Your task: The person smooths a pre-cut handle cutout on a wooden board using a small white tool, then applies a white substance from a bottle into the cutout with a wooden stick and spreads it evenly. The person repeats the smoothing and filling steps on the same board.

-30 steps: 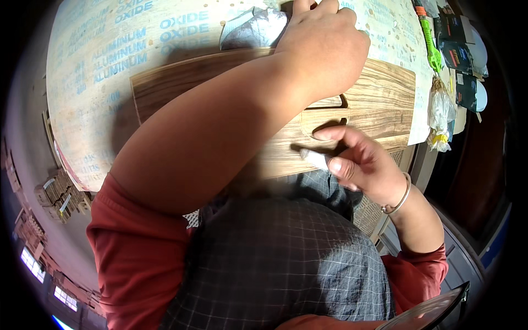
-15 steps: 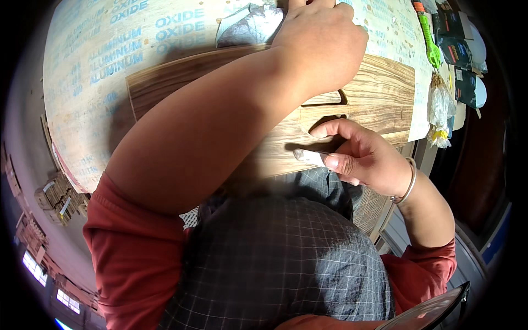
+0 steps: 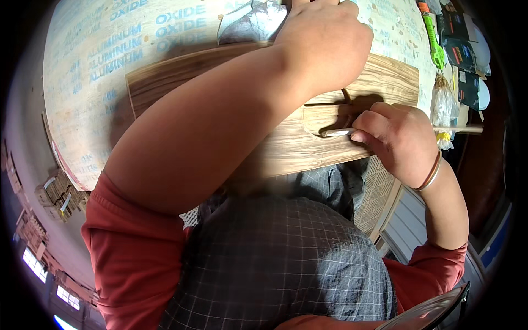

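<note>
A brown wood-grain board [image 3: 165, 82] with a cut-out slot lies on a printed sheet [image 3: 93, 66] that covers the table. My left hand [image 3: 324, 44] presses flat on the board's far side, its forearm crossing the board. My right hand [image 3: 393, 140] grips a thin white tool [image 3: 338, 132] whose tip touches the edge of the slot near the board's front. A bangle sits on my right wrist.
A crumpled grey cloth or paper [image 3: 250, 22] lies beyond the board. At the right table edge are a green-handled tool [image 3: 434, 41], a small plastic bag [image 3: 443, 110], a wooden stick [image 3: 465, 130] and dark items. My checked apron fills the lower middle.
My right hand has moved up and slightly right, bringing the white tool from the board's front edge up to the slot. My left hand stays pressed on the board.
</note>
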Motion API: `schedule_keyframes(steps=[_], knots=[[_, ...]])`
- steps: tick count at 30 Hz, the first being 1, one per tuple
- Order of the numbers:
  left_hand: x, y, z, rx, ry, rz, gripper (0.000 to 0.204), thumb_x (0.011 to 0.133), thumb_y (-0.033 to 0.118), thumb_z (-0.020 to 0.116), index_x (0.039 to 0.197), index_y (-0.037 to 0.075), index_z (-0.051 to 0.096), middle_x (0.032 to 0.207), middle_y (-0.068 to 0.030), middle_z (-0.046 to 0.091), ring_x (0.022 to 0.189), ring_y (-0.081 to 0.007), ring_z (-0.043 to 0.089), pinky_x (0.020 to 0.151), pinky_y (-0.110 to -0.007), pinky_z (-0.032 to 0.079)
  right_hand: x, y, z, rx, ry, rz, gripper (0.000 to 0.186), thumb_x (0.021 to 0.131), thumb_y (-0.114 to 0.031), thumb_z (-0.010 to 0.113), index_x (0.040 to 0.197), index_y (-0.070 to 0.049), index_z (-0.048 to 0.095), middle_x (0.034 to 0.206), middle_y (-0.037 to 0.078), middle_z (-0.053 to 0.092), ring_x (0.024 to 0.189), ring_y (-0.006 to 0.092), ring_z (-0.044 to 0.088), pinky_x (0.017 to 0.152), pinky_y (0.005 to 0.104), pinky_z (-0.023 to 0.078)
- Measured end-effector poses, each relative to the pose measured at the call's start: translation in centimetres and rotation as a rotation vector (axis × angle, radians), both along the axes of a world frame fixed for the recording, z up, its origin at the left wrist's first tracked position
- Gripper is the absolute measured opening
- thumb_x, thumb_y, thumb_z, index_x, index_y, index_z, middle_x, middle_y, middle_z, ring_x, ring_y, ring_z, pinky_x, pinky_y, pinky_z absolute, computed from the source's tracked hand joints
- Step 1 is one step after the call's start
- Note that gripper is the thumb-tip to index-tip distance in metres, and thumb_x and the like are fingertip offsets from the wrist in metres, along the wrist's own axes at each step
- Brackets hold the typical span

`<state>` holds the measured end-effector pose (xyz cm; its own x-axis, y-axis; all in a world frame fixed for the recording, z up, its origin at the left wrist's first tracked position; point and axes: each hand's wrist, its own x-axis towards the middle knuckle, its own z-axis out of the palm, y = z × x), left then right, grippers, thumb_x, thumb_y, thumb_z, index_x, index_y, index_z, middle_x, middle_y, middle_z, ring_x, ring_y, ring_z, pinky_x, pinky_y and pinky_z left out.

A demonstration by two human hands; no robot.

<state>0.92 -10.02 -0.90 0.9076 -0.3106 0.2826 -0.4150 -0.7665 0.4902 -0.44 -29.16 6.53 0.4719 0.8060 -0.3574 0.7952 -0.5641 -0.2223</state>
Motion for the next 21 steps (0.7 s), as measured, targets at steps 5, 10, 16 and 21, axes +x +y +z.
schedule_keyframes(steps=[5,10,16,21], knots=[[0.1,0.1,0.1,-0.048,0.034,-0.006,0.018,0.082,0.016,0.064,0.093,0.004,0.073,0.104,-0.0156,0.066,0.106,-0.0321,0.058,0.094,-0.048,0.041,0.9,1.6,0.3,-0.034,-0.148,0.162,0.012,0.090,-0.025,0.065,0.093,-0.013,0.062,0.067,0.004,0.064,0.060,0.0254,0.066,0.053,0.0398,0.050],[0.2,-0.5,-0.2,-0.020,0.029,0.037,0.019,0.083,0.017,0.062,0.092,0.004,0.073,0.105,-0.0160,0.066,0.108,-0.0328,0.058,0.096,-0.050,0.040,1.1,1.7,-0.2,-0.030,0.059,0.100,0.021,0.085,-0.018,0.076,0.084,-0.009,0.057,0.066,0.009,0.062,0.061,0.0328,0.062,0.053,0.0414,0.046],[0.7,-1.6,-3.7,-0.224,-0.302,0.061,0.022,0.087,0.018,0.056,0.093,0.004,0.072,0.105,-0.0151,0.065,0.109,-0.0322,0.056,0.097,-0.049,0.039,-1.8,2.4,-1.7,0.054,0.350,-0.491,0.021,0.091,-0.027,0.071,0.091,-0.008,0.062,0.071,0.013,0.065,0.067,0.0332,0.066,0.060,0.0421,0.051],[0.3,-0.3,-0.4,-0.038,-0.002,-0.047,0.021,0.088,0.014,0.056,0.094,0.003,0.073,0.105,-0.0161,0.065,0.107,-0.0316,0.057,0.097,-0.049,0.039,-2.2,2.3,-1.8,0.061,0.295,-0.514,0.022,0.092,-0.029,0.070,0.093,-0.008,0.063,0.073,0.015,0.067,0.069,0.0334,0.068,0.061,0.0441,0.052]])
